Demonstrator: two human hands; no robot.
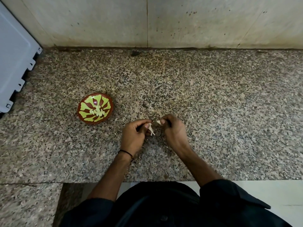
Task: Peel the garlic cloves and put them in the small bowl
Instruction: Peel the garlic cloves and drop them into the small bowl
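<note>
A small brown bowl [85,117] with a yellow-green pattern sits on the granite counter, left of my hands, with several pale peeled garlic cloves [98,111] in it. My left hand [133,134] pinches a garlic clove with loose papery skin [151,129] hanging from it. My right hand [173,130] pinches a small pale piece of garlic or peel [158,122] between thumb and finger. The two hands are close together, just apart, above the counter.
The speckled granite counter [213,104] runs to a stained wall [180,22] at the back. A grey-white appliance panel [14,54] stands at the far left. The counter's front edge [246,180] lies near my body. Small bits of peel lie near my hands.
</note>
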